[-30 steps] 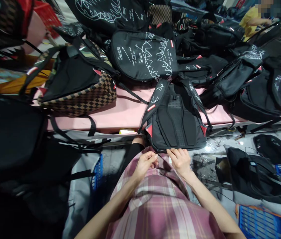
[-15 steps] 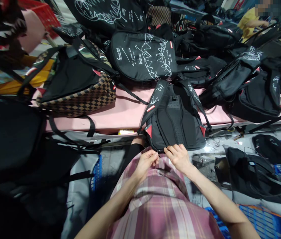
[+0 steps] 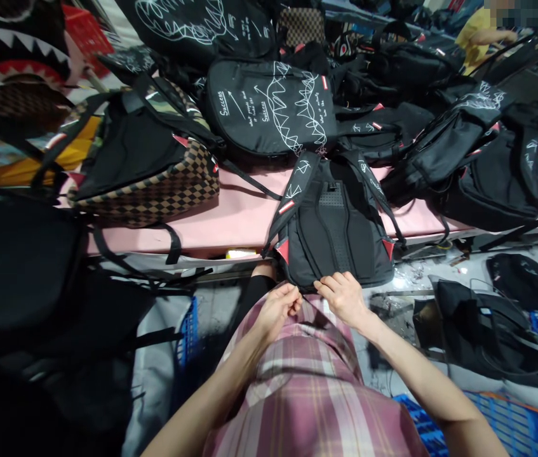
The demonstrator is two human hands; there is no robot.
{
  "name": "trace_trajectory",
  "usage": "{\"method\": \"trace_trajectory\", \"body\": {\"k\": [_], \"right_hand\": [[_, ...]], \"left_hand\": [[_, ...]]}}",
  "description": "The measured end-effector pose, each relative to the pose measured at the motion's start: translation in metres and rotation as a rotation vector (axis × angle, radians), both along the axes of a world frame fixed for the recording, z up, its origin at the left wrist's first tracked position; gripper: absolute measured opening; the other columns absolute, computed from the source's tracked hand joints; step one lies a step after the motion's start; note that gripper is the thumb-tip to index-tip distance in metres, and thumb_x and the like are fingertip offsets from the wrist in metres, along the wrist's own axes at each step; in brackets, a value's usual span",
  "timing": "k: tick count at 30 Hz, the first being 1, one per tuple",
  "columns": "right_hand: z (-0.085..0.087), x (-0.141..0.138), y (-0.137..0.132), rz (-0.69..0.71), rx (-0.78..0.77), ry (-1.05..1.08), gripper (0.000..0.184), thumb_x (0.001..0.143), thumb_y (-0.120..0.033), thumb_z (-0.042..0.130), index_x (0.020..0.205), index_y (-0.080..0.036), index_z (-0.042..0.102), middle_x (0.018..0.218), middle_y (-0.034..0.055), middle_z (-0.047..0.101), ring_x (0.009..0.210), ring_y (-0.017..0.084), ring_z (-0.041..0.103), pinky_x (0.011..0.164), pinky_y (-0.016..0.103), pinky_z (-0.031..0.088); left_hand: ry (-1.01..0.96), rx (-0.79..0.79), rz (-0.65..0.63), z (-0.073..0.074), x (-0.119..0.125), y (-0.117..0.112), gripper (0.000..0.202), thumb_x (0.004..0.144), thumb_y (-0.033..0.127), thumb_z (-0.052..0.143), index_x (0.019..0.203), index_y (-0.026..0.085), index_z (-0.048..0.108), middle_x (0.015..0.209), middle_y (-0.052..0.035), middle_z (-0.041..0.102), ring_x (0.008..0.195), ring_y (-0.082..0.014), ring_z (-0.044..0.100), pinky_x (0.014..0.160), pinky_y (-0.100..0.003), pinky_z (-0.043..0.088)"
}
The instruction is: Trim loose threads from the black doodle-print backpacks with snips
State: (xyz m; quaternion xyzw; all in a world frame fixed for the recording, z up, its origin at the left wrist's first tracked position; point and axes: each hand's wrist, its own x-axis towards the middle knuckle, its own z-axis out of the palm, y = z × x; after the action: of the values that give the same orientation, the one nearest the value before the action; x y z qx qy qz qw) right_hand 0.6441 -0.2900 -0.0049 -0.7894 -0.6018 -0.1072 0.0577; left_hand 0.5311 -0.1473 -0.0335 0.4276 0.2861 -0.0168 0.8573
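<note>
A black backpack (image 3: 333, 225) with red corner tabs lies back-up over the near edge of the pink table (image 3: 244, 219), its straps spread to both sides. My left hand (image 3: 278, 308) is closed in a pinch just below the bag's bottom edge; what it pinches is too small to make out. My right hand (image 3: 345, 295) has its fingers curled over the bottom edge of the backpack. Both hands sit close together above my plaid shirt.
Several more backpacks crowd the table: a brown checkered one (image 3: 154, 171) at left, a black one with white scribbles (image 3: 273, 108) behind. Black bags (image 3: 483, 330) and blue crates (image 3: 511, 422) lie on the floor at right. A person in yellow (image 3: 481, 38) stands far back.
Both hands crept slightly up and to the left along the bag's bottom edge. The view shifted a little. A shark-mouth bag swung into the top left corner.
</note>
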Motion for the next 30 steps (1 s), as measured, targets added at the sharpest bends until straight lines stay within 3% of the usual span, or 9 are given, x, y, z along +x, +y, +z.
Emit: {"method": "trace_trajectory", "body": {"k": [8,16,23,26,30], "right_hand": [[-0.002,0.001,-0.002,0.015,0.011,-0.012,0.019,0.091,-0.021,0.046,0.102,-0.018,0.061,0.086,0.0048,0.064,0.074,0.017,0.046,0.061,0.032,0.025],[0.002,0.005,0.001,0.066,-0.054,-0.043,0.018,0.09,-0.019,0.046,0.102,-0.017,0.06,0.085,0.005,0.063,0.072,0.017,0.045,0.061,0.032,0.025],[0.013,0.016,0.015,0.206,-0.178,0.002,0.015,0.089,-0.017,0.047,0.084,-0.018,0.061,0.072,0.0036,0.058,0.072,0.017,0.046,0.062,0.032,0.025],[0.009,0.018,0.01,0.178,-0.146,0.026,0.014,0.088,-0.016,0.048,0.087,-0.018,0.062,0.073,0.0035,0.059,0.072,0.017,0.046,0.062,0.032,0.025],[0.0,0.022,-0.008,0.058,-0.053,0.082,0.016,0.09,-0.024,0.048,0.097,-0.02,0.062,0.082,0.0037,0.063,0.074,0.016,0.047,0.063,0.031,0.026]], "left_hand": [[0.012,0.131,-0.046,-0.002,-0.007,-0.005,0.028,0.069,0.043,0.058,0.062,0.02,0.044,0.061,0.0003,0.047,0.055,-0.0106,0.04,0.053,-0.025,0.033],[-0.038,0.06,-0.033,-0.005,-0.003,-0.01,0.025,0.069,0.037,0.063,0.061,0.018,0.048,0.06,0.001,0.049,0.053,-0.009,0.04,0.051,-0.023,0.031],[-0.047,0.167,-0.06,0.003,0.006,-0.015,0.025,0.066,0.037,0.063,0.058,0.017,0.049,0.058,0.0001,0.052,0.05,-0.0094,0.042,0.05,-0.024,0.032],[-0.048,0.255,-0.119,0.005,-0.009,-0.002,0.028,0.067,0.041,0.06,0.057,0.017,0.05,0.055,0.0002,0.051,0.049,-0.0094,0.041,0.051,-0.023,0.032],[0.125,0.517,-0.117,-0.011,-0.066,0.053,0.034,0.067,0.047,0.057,0.054,0.016,0.052,0.053,0.0005,0.049,0.052,-0.0108,0.041,0.053,-0.023,0.033]]}}
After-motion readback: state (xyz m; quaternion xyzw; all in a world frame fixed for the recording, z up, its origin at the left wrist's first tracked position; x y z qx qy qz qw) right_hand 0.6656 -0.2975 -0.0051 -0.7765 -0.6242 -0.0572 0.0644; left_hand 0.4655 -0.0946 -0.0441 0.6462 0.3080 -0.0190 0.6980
